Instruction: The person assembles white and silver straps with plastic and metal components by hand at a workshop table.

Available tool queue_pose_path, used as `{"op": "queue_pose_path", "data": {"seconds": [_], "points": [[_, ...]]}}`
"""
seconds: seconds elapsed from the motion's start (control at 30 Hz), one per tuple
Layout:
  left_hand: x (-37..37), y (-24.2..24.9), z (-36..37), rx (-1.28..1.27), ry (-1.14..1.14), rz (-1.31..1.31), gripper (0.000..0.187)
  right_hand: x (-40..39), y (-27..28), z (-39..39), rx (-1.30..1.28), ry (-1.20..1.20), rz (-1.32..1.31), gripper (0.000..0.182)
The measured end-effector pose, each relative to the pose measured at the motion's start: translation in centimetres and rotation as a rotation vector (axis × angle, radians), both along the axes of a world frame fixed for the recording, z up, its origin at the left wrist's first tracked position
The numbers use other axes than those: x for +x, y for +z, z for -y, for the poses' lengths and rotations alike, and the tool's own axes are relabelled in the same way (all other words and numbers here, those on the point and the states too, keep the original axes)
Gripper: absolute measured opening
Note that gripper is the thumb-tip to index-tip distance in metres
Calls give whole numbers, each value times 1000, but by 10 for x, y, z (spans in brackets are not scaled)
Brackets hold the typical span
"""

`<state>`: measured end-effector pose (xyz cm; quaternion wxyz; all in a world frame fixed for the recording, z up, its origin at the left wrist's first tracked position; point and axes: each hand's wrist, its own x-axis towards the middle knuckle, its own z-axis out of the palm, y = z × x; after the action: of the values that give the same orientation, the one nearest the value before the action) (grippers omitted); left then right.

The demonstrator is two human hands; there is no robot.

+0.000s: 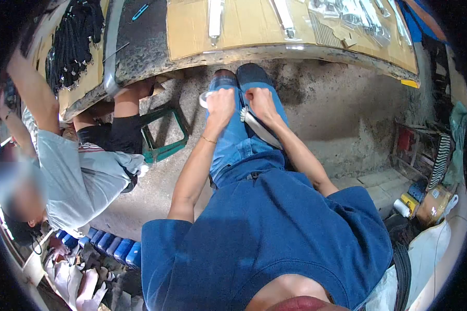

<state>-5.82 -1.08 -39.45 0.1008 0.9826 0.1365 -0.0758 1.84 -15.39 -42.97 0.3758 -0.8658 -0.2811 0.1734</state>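
Both my hands are closed above my thighs, side by side with their backs up. My left hand [221, 106] is over the left leg, and a white ring-shaped roll [204, 99] sticks out from its outer side. Over the right leg, my right hand [262, 105] has its fingers curled in; what they hold is hidden. A white strap [262, 130] with a gathered end lies on my lap, running under the right wrist. Some clear film [224, 82] shows over the left knee, just past the left hand.
Ahead stands a cardboard-covered table [249, 41] with a white strap in clear wrapping [216, 20], more clear packets [366, 20] and a blue cutter [140, 12]. Black straps [75, 41] pile up at left, where a seated person [83, 171] works near a green frame [166, 132].
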Motion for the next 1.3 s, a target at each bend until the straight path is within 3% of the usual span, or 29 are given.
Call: {"op": "queue_pose_path", "data": {"seconds": [0.07, 0.13, 0.17, 0.2, 0.3, 0.53, 0.57, 0.63, 0.7, 0.8, 0.93, 1.07, 1.13, 1.2, 1.3], "points": [[-1, 5, -19, 0, 104, 16, 18, 6, 8, -1, -23, 3, -1, 22], [-4, 37, -32, -88, 149, 36, 20, 16, 34, 3, 86, -112, -326, 33], [-7, 51, -35, -304, 205, 89, 20, 20, 48, 8, 131, -81, -530, 47], [-13, 62, -35, -524, 257, 137, 22, 19, 59, 7, 135, -79, -530, 47], [-20, 76, -26, -666, 328, 203, 21, 15, 94, -5, 473, -23, -665, 60], [-18, 104, -20, -829, 490, 313, 17, 19, 117, -46, 596, -3, -640, 51], [-17, 109, -26, -925, 510, 302, 24, 20, 123, -51, 638, -15, -624, 49], [-13, 130, -33, -850, 537, 360, 29, 30, 129, -66, 655, -33, -532, 48], [-5, 151, -50, -667, 578, 368, 47, 41, 139, -86, 695, -100, -488, 46], [17, 168, -88, -160, 443, 405, 37, 55, 174, -127, 651, -103, -356, 54], [66, 173, -147, 115, 487, 247, 49, 82, 160, -197, 677, -257, -205, 50], [108, 163, -193, 155, 412, 120, 59, 108, 124, -243, 644, -394, -30, 44], [124, 168, -204, 232, 385, -17, 64, 120, 124, -252, 717, -423, -93, 41], [134, 169, -210, 225, 396, -58, 65, 126, 120, -250, 607, -460, -40, 38], [144, 165, -215, 259, 343, -136, 61, 126, 113, -254, 531, -348, 197, 46]]}}
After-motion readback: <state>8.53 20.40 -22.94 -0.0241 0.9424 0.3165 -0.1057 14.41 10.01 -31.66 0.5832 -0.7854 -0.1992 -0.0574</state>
